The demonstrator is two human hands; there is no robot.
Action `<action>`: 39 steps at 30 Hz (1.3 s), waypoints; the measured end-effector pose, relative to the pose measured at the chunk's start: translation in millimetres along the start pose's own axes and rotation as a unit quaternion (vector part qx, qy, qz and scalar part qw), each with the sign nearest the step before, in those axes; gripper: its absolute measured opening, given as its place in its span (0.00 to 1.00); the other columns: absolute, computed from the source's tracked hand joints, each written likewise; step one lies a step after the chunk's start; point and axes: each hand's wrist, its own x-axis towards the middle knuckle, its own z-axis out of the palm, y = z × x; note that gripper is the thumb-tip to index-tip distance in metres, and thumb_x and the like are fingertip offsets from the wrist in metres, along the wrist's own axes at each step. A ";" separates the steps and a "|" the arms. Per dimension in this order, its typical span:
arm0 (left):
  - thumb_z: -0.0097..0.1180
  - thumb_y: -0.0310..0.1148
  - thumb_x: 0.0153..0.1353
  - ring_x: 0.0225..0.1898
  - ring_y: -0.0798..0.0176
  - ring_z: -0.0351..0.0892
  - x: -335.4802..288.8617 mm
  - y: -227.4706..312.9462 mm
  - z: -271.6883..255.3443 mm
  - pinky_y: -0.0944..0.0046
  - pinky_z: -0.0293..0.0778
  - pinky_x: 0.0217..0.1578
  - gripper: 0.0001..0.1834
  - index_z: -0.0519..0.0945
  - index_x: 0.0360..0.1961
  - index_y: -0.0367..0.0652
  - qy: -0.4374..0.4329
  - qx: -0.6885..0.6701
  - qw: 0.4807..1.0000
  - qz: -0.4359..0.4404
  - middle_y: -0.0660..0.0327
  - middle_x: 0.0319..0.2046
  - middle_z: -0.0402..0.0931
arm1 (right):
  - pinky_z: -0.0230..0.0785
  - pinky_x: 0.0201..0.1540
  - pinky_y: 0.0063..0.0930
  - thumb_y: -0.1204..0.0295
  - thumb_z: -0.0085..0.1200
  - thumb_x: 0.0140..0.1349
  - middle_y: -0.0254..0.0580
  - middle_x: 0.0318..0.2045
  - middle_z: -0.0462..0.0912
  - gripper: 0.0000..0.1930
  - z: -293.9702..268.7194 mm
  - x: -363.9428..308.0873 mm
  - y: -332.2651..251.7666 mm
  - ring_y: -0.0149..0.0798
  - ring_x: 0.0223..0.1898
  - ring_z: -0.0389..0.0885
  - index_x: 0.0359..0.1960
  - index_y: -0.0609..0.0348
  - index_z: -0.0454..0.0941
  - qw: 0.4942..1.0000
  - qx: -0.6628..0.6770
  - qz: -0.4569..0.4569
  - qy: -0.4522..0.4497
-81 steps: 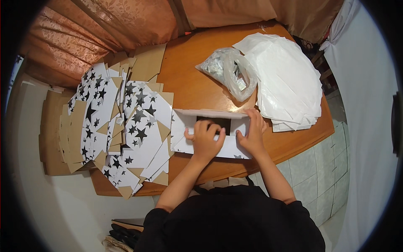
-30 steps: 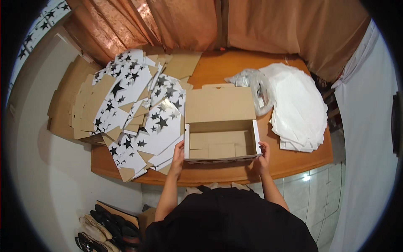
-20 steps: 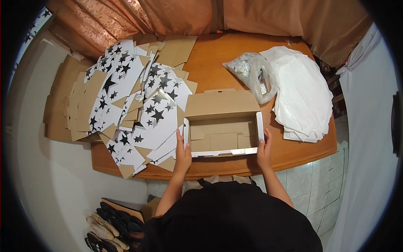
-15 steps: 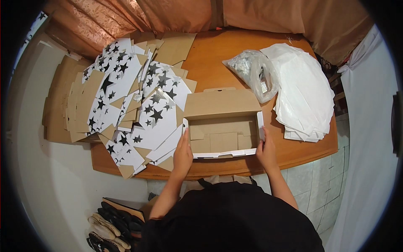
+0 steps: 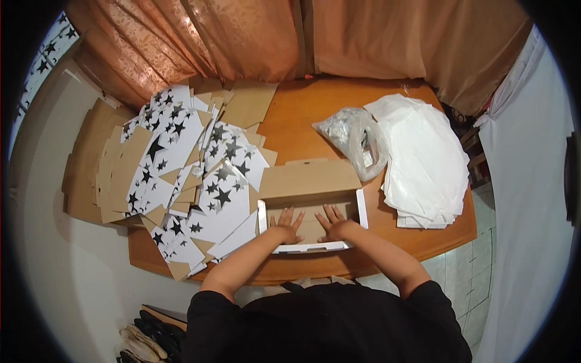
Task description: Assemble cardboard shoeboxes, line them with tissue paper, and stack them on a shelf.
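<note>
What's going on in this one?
A person has the left hand and right hand inside an open cardboard box, both spread palm-down, apparently against its floor. The box's lid stands open on the far side. Star-printed cardboard lies to the left, white sheets to the right.

Box (image 5: pixel 310 204) on table (image 5: pixel 293 124), cardboard pile (image 5: pixel 175 172) left, sheet stack (image 5: pixel 425 163) right

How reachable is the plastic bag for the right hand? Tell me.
Likely yes: the right hand is spread inside the box; above its right wall, the way to the plastic bag looks free.
</note>
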 end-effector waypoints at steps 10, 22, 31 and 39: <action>0.44 0.64 0.55 0.70 0.53 0.17 7.8 -1.5 -7.1 0.34 0.29 0.62 0.51 0.25 0.67 0.64 -0.051 0.026 0.998 -0.018 0.57 0.68 0.14 | 0.30 0.63 0.66 0.36 0.43 0.55 0.45 0.68 0.19 0.47 2.5 7.3 12.8 0.54 0.69 0.19 0.68 0.32 0.28 0.999 -0.008 -0.043 -0.005; 0.48 0.64 0.53 0.70 0.52 0.28 0.5 13.1 -19.0 0.38 0.40 0.62 0.50 0.36 0.68 0.59 -0.012 0.008 1.000 -0.001 0.56 0.69 0.25 | 0.51 0.62 0.51 0.54 0.49 0.58 0.52 0.65 0.51 0.34 -26.9 -25.9 -19.0 0.52 0.66 0.49 0.66 0.37 0.51 0.989 0.094 0.030 0.114; 0.49 0.50 0.58 0.41 0.47 0.75 -103.6 48.2 11.5 0.48 0.70 0.40 0.28 0.68 0.53 0.41 0.324 0.034 0.883 0.338 0.49 0.39 0.75 | 0.63 0.50 0.37 0.69 0.55 0.53 0.42 0.33 0.80 0.10 16.0 -126.1 -43.8 0.44 0.37 0.78 0.37 0.57 0.79 0.720 0.239 -0.094 0.645; 0.46 0.44 0.62 0.31 0.50 0.78 -73.5 72.3 20.4 0.54 0.73 0.31 0.16 0.75 0.38 0.44 0.413 -0.041 0.872 0.258 0.54 0.29 0.77 | 0.55 0.56 0.49 0.69 0.56 0.51 0.37 0.35 0.80 0.08 66.2 -132.3 -9.9 0.40 0.40 0.77 0.33 0.54 0.79 0.789 0.143 -0.112 0.587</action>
